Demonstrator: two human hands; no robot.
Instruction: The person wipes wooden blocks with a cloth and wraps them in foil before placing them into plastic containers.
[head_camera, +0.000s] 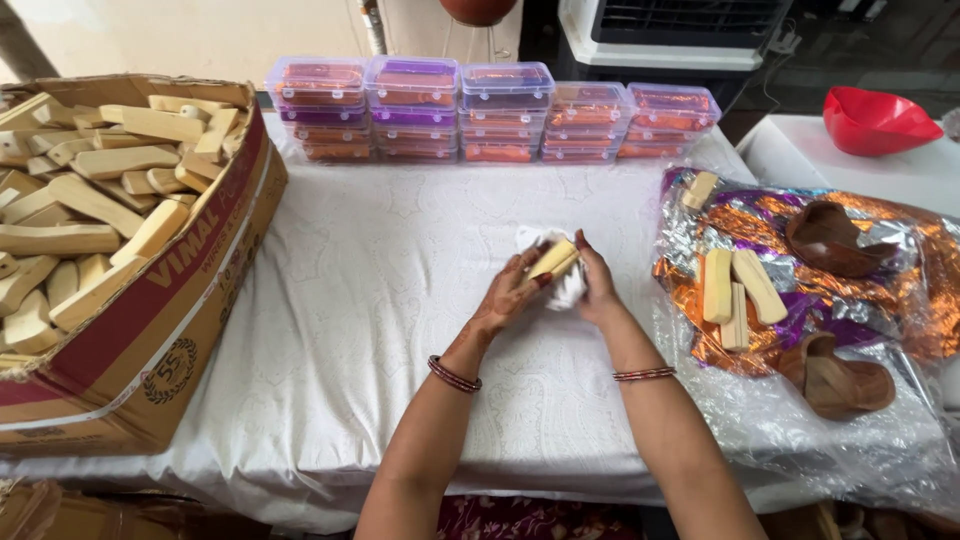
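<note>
The fingers (528, 272) of the left hand (510, 295) curl round a wooden block (553, 260), gripping it from the left. The right hand (597, 288) closes on the same block from the other side, its fingers pressing a white cloth (568, 290) against the wood. The block is pale, smooth, roughly rectangular and tilted, one end raised toward the far side. It sits between both hands, above the middle of the bench (400, 280), which is covered in a white embossed sheet. Each wrist wears dark red bangles (454, 375).

To the right, on crinkled foil (880, 300) of orange, purple and silver, lie three more pale blocks (738, 290) side by side, a fourth (700, 189) nearer the far edge, and two dark brown curved wooden pieces (835, 378). Along the far edge stand stacked clear plastic boxes (490, 110) with purple and orange contents. At the left, an open cardboard carton (150, 330) is heaped with similar pale wooden blocks. A red bowl (875, 120) rests on a separate white surface at the far right.
</note>
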